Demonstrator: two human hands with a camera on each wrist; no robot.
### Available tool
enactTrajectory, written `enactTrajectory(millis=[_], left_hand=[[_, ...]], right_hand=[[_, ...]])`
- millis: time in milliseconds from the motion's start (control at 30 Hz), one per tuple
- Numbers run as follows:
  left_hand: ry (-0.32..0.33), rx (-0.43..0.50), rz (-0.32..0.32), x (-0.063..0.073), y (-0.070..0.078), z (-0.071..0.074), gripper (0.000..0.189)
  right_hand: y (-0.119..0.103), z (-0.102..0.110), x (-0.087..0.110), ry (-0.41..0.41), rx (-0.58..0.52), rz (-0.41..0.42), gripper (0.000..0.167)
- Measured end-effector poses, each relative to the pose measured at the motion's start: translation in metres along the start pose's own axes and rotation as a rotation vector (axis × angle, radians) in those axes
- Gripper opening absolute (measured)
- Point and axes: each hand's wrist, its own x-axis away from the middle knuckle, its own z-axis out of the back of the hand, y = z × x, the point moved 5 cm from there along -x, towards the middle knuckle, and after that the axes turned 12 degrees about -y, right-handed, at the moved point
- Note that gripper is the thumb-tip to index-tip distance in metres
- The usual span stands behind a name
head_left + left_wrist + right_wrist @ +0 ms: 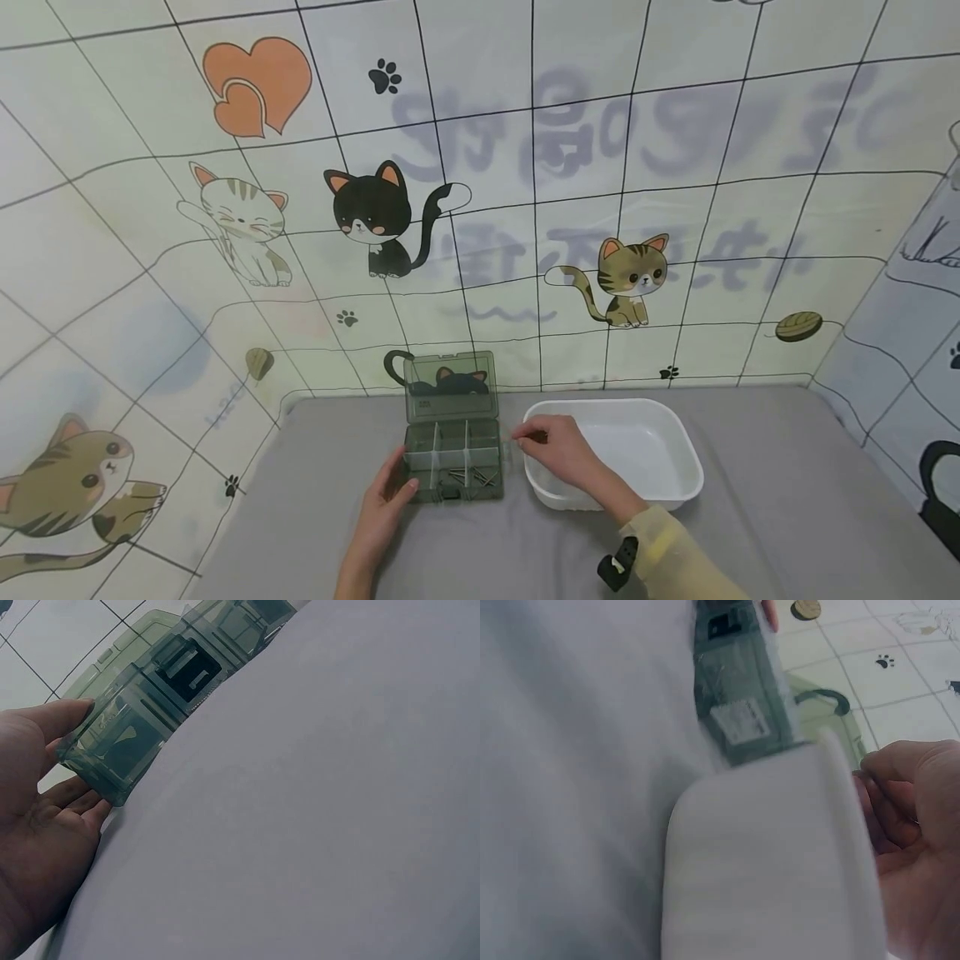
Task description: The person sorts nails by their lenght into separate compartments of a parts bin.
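A translucent green compartment box stands with its lid tilted up at the back. Several metal screws or nails lie in its front compartments. My left hand grips the box's left front corner, its thumb on the front edge and the fingers along the side. Over the left rim of a white plastic tray, my right hand is held with thumb and index fingertips together, close to the box's right side. Whether anything small is pinched there cannot be made out.
A grey cloth covers the table. Behind it hangs a white sheet printed with cats and grid lines; the raised lid stands close to it. A black strap-like object is at the far right edge.
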Motion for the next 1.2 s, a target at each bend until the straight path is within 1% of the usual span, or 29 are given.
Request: enactTrajectory(millis=[200, 333, 500, 600, 800, 1000, 1200], left_hand=[[0.0, 0.006, -0.009, 0.0, 0.0, 0.0, 0.066], [0.0, 0.008, -0.013, -0.001, 0.0, 0.0, 0.066], [-0.004, 0.009, -0.013, -0.001, -0.001, -0.001, 0.065], [-0.002, 0.011, -0.017, -0.001, -0.001, -0.001, 0.065], [0.002, 0.024, -0.018, 0.0, -0.001, 0.0, 0.065], [0.009, 0.023, -0.006, 0.0, -0.001, -0.001, 0.065], [0.002, 0.023, -0.009, 0.0, 0.0, -0.001, 0.065]], right_hand=[[0.018, 0.012, 0.006, 0.037, 0.018, -0.068, 0.011], [0.026, 0.017, 0.008, 0.057, 0.027, -0.097, 0.01], [0.033, 0.022, 0.01, 0.082, 0.039, -0.123, 0.01], [0.037, 0.026, 0.01, 0.092, 0.054, -0.121, 0.01], [0.048, 0.03, 0.01, 0.085, 0.052, -0.146, 0.011], [0.048, 0.035, 0.013, 0.078, 0.038, -0.154, 0.014], [0.048, 0.039, 0.014, 0.082, 0.075, -0.165, 0.011]])
